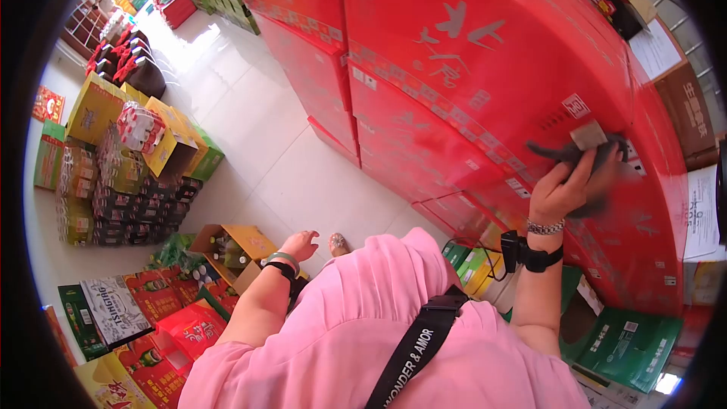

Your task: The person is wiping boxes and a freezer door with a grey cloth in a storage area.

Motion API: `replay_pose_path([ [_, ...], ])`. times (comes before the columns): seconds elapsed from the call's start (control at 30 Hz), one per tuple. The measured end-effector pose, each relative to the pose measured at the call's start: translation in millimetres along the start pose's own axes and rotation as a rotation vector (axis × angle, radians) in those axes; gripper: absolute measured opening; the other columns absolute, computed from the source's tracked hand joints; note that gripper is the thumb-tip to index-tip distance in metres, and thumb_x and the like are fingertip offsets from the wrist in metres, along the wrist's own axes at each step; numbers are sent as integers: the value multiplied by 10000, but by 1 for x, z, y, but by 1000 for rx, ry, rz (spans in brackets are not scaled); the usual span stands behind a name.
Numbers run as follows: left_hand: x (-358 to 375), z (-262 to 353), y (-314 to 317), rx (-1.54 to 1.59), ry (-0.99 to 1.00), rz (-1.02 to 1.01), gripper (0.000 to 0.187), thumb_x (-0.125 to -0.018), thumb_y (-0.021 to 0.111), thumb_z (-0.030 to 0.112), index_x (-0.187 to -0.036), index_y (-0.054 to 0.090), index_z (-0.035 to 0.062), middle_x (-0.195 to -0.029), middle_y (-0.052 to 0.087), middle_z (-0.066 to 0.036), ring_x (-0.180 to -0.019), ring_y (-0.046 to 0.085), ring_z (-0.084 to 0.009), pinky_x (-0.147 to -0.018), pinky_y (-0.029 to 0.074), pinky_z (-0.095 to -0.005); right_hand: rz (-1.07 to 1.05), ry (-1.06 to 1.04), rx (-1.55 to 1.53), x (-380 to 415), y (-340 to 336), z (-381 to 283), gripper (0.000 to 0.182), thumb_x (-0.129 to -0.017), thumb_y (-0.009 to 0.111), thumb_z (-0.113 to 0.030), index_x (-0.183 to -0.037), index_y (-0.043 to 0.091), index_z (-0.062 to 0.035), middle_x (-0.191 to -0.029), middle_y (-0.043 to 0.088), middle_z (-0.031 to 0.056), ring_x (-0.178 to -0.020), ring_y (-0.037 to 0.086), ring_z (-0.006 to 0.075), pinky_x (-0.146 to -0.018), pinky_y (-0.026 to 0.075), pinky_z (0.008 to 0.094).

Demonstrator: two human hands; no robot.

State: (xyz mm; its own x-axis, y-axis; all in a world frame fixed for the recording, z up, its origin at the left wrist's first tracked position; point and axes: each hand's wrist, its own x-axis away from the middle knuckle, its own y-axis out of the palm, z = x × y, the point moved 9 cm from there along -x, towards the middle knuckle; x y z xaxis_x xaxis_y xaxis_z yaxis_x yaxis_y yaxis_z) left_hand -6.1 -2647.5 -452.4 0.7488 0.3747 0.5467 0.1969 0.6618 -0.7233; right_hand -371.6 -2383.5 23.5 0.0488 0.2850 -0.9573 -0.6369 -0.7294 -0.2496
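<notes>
My right hand (564,189) is closed on a dark grey cloth (562,153), pressed against a big red carton (485,91) with Chinese characters printed on its side. A small beige patch shows at the top of the cloth; blur hides part of the cloth and the fingers. A metal bracelet and a black wrist device (530,254) are on that arm. Low on the left, my left hand (300,244) hangs empty, its fingers loosely bent and apart. The nearest thing to it is an opened cardboard box (254,246) with bottles inside.
Tall stacks of red cartons (295,53) line the right side. Shrink-wrapped drink packs (121,182) and yellow boxes (95,110) stand at the left. Beer cartons (113,307) lie lower left, a green carton (632,344) lower right. A tiled floor (257,129) runs between.
</notes>
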Motion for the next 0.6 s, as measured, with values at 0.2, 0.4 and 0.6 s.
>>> replay_pose_path([
  [0.2, 8, -32, -22, 6, -12, -3, 409, -893, 652, 263, -1273, 607, 120, -1079, 693, -186, -1048, 656, -363, -893, 521, -459, 51, -26, 42, -7, -4, -18, 351, -940, 486, -28, -1270, 607, -9, -1432, 497, 233, -1285, 476, 446, -1087, 346, 607],
  [0.4, -1, -56, -49, -1, -41, -91, 419, -913, 635, 265, -1300, 591, 112, -1212, 667, -161, -1133, 629, -348, -957, 509, -447, -152, -127, 36, -40, 50, -87, 417, -909, 555, -45, -1289, 664, -179, -1433, 545, 112, -1327, 498, 319, -1134, 309, 570],
  [0.6, 1, -103, -53, 95, -47, -31, 405, -910, 643, 260, -1286, 602, 115, -1181, 677, -168, -1129, 629, -353, -956, 509, -450, -288, -204, 16, -50, 115, -161, 454, -918, 570, -80, -1344, 631, -226, -1463, 525, 42, -1354, 480, 249, -1159, 298, 536],
])
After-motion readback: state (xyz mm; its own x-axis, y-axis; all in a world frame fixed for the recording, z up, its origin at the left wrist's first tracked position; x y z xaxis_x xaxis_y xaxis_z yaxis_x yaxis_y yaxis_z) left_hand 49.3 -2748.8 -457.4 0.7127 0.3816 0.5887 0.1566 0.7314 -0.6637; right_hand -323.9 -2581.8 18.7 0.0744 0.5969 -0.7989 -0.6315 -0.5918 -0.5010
